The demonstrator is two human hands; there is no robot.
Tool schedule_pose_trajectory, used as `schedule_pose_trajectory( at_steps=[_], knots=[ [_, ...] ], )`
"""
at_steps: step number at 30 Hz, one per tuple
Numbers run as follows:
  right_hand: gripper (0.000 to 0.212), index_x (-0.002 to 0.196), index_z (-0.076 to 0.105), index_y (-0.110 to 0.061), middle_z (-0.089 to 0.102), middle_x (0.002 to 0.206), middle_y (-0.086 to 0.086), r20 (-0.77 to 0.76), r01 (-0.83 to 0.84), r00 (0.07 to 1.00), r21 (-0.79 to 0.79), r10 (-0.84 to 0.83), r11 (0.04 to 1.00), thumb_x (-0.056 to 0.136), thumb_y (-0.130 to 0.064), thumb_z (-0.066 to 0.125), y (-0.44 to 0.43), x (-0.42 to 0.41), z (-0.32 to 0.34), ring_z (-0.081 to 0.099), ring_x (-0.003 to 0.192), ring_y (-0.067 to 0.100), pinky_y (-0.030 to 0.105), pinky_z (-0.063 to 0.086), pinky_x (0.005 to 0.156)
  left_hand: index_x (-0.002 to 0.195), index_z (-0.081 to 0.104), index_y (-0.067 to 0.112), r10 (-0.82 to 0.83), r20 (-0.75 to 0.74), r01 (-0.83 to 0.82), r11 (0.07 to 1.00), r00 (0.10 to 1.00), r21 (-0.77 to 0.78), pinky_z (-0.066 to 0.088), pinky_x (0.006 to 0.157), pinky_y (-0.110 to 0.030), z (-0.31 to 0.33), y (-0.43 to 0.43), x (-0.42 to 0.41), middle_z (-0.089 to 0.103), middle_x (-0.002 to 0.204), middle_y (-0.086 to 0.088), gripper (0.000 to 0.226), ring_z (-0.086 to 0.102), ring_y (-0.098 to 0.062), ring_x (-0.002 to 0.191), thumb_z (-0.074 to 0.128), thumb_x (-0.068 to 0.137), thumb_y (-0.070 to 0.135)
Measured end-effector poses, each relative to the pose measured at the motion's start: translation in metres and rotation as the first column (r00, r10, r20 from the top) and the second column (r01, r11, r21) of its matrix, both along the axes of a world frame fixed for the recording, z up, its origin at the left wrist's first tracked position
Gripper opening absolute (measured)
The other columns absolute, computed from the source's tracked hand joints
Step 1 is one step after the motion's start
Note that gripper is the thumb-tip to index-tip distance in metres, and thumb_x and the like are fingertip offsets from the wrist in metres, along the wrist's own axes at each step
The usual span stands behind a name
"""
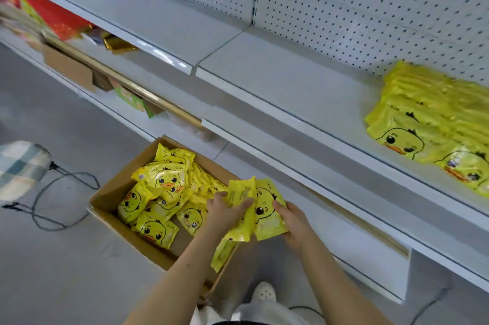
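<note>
The restocking looks partly done. A layered stack of yellow packets [428, 118] already lies at the right end of the white shelf [291, 81], overlapping like roof tiles, while a loose heap of box packets [166, 181] remains in the cardboard box [119, 179] on the floor. By my reading more than a handful is left to move, and most of the shelf is bare.

The two hands are close together above the box's right corner, each clasping its own packet. The left hand [225, 212] grips the plain-side packet [243, 189] with the thumb across its top, printed back upward. The right hand [292, 221] holds the duck-face packet [267, 208] by its right edge, fingers curled over it. The two packets overlap along one long side. A third packet [223, 253] hangs below the left wrist, over the box's edge (whether the hand is holding it too I cannot tell).

The packets are flat, soft rectangular pouches of glossy yellow film with crimped ends, printed with a cartoon duck's face with black eyes and an orange bill. The film catches the light and wrinkles, so it should be slippery and yield under the fingers. The box is matt brown corrugated card, flaps open. The shelf is smooth painted metal backed by a perforated panel [370, 7]
</note>
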State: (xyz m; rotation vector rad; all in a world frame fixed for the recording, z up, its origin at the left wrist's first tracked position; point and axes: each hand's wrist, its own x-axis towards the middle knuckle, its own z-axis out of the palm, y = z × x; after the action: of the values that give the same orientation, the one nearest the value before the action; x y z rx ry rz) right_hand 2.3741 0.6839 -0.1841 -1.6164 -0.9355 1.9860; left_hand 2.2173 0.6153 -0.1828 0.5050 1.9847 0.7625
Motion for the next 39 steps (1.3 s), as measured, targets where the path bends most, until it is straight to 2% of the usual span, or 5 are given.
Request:
schedule_pose_trajectory(
  at_steps=[11,17,22,29,39],
  knots=[
    [0.027,0.118,0.059,-0.008,0.071,0.106,0.014,-0.169,-0.093,0.981,0.021,0.095,0.995,0.092,-0.015,0.059,0.016,0.06,0.019,0.069,0.096,0.031,0.044,0.056,0.081,0.121,0.047,0.027,0.032,0.338,-0.071,0.992,0.941,0.103,0.055,0.086,-0.043,0.028,0.012,0.054,0.061,0.107,0.007,0.104,0.063,-0.019,0.098,0.076,0.034,0.076],
    [0.023,0.116,0.059,-0.008,0.072,0.103,0.013,-0.219,-0.091,0.97,0.075,0.105,0.993,0.093,-0.007,0.054,0.014,0.054,0.043,0.07,0.09,0.029,0.037,0.057,0.066,0.12,0.06,0.014,0.014,0.511,-0.096,0.987,0.859,0.133,0.057,0.067,-0.037,0.058,0.015,0.049,0.072,0.103,-0.008,0.049,0.07,-0.027,0.09,0.055,0.088,0.051],
    [0.023,0.11,0.062,-0.012,0.073,0.097,0.01,-0.201,-0.058,0.976,0.155,0.089,0.986,0.093,-0.003,0.05,0.007,0.043,0.057,0.07,0.083,0.026,0.034,0.056,0.064,0.111,0.065,0.013,-0.005,0.724,-0.201,0.959,0.69,0.199,0.055,0.069,-0.038,0.079,0.006,0.026,0.07,0.108,-0.015,0.051,0.069,-0.031,0.094,0.039,0.092,0.052],
    [0.012,0.098,0.067,-0.019,0.075,0.089,0.001,-0.087,-0.02,0.995,0.313,0.049,0.95,0.091,-0.016,0.058,-0.009,0.025,0.073,0.071,0.077,0.019,0.027,0.053,0.06,0.11,0.065,0.015,-0.079,0.649,-0.104,0.966,0.756,0.238,0.054,0.083,-0.045,0.092,-0.005,-0.006,0.071,0.105,-0.013,0.036,0.069,-0.031,0.094,0.049,0.094,0.042],
    [0.016,0.095,0.068,-0.021,0.075,0.089,0.001,-0.087,0.085,0.995,0.424,-0.053,0.902,0.083,-0.012,0.071,-0.018,0.028,0.091,0.072,0.08,0.022,0.033,0.057,0.065,0.108,0.064,0.014,-0.234,0.413,0.071,0.926,0.88,0.372,0.057,0.066,-0.034,0.116,0.003,-0.025,0.073,0.097,-0.007,0.029,0.071,-0.023,0.086,0.05,0.096,0.037]
  ],
)
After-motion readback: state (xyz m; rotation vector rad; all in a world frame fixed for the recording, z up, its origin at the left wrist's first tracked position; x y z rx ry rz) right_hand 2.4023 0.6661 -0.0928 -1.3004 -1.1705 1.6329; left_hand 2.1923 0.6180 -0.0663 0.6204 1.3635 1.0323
